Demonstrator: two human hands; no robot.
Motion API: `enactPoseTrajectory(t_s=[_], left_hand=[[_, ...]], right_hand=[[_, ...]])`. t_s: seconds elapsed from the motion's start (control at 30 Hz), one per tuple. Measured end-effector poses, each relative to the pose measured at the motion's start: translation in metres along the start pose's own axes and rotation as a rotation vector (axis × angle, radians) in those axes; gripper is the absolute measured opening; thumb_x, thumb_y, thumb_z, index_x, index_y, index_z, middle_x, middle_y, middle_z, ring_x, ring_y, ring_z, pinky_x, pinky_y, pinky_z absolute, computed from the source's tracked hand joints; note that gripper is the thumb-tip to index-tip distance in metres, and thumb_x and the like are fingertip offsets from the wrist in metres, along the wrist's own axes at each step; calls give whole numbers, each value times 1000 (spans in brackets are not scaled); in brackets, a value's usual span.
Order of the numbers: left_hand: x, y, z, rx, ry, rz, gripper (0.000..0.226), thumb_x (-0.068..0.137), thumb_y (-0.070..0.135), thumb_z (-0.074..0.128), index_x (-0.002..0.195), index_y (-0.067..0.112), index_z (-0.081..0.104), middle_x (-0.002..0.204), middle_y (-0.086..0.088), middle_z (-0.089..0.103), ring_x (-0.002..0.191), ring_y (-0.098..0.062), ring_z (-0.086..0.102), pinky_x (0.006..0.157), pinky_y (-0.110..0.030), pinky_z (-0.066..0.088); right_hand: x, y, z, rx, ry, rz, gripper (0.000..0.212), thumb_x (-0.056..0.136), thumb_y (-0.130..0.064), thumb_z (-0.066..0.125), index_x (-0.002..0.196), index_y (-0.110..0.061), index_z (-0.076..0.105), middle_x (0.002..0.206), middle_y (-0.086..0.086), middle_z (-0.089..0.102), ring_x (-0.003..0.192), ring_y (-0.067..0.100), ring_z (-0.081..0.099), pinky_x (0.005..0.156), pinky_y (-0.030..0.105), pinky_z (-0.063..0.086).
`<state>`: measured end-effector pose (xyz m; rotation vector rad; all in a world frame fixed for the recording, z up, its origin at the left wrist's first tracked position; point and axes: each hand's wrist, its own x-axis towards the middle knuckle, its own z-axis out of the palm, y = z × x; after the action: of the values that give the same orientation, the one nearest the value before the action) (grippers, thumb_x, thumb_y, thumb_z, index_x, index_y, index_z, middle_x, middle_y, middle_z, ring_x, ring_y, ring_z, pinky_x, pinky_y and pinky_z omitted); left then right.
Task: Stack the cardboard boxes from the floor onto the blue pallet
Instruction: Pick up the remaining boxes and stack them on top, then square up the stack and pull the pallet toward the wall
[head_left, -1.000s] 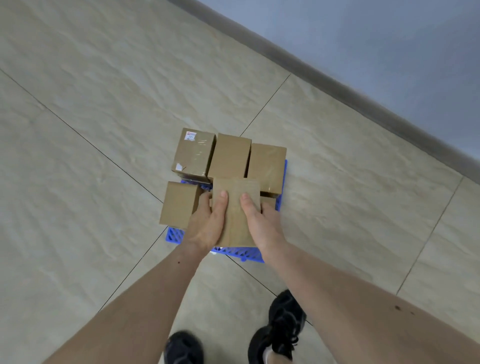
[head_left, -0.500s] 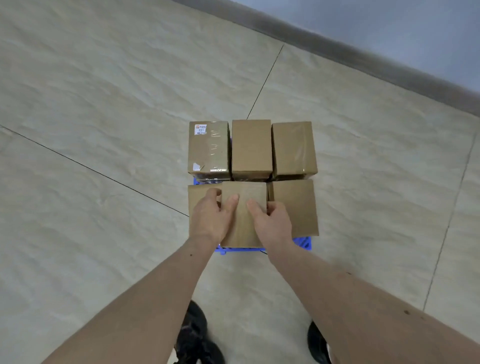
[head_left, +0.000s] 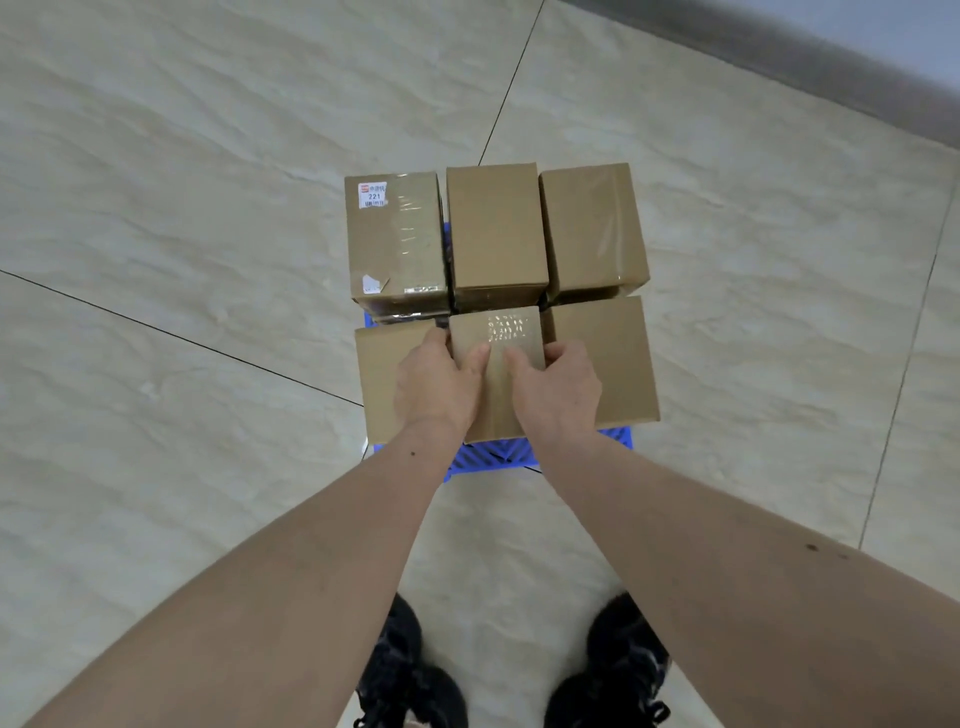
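On the blue pallet (head_left: 485, 457), front row middle, both hands clamp the centre box (head_left: 501, 332): left hand (head_left: 434, 387), right hand (head_left: 556, 387). Best lowered straight, flush between left box (head_left: 382, 384) and right box (head_left: 610, 358). Tight side gaps; open floor (head_left: 182, 208) all round.

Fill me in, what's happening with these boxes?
A person is stacking cardboard boxes on a blue pallet. Both hands, left hand and right hand, grip the middle front box, set between the front left box and front right box. Three more sit in the back row, including the labelled box at back left. No boxes show on the floor.
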<state>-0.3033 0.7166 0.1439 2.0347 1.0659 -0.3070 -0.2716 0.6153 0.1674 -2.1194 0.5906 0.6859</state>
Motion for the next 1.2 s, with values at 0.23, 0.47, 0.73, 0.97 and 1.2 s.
enactPoseTrajectory(t_s=[0.23,0.47,0.73,0.97,1.2], left_hand=[[10,-3,12,54,1,-1,36,85,41,73,106,12,67,100,-9,67,95,-30,63,83,-45,53],[3,1,16,137,4,56,40,87,39,72,115,12,64,107,-7,66,102,-28,60,83,-40,50],[-5,-2,14,265,0,162,40,88,42,70,114,12,62,108,-8,60,101,-29,59,75,-39,47],[6,-9,14,389,72,412,38,92,45,64,117,17,64,122,-2,58,112,-27,55,86,-40,48],[42,-12,16,320,148,639,44,99,41,54,125,7,65,122,-12,66,115,-34,57,96,-48,48]], right_hand=[[16,-1,6,-125,28,-44,44,94,-32,64,133,-14,56,129,6,52,118,25,53,100,38,42],[21,3,5,-129,8,-64,46,96,-30,65,138,-16,53,134,3,58,125,22,54,101,34,41],[17,13,-9,-326,-32,-297,47,95,-28,67,138,-19,52,136,-1,54,130,19,47,99,34,41],[42,28,-33,-743,-140,-733,61,86,-39,72,140,-21,50,141,-3,53,131,20,43,107,34,34],[66,40,-38,-1034,-169,-1002,96,75,-73,66,152,-22,38,160,-6,35,147,16,27,118,35,12]])
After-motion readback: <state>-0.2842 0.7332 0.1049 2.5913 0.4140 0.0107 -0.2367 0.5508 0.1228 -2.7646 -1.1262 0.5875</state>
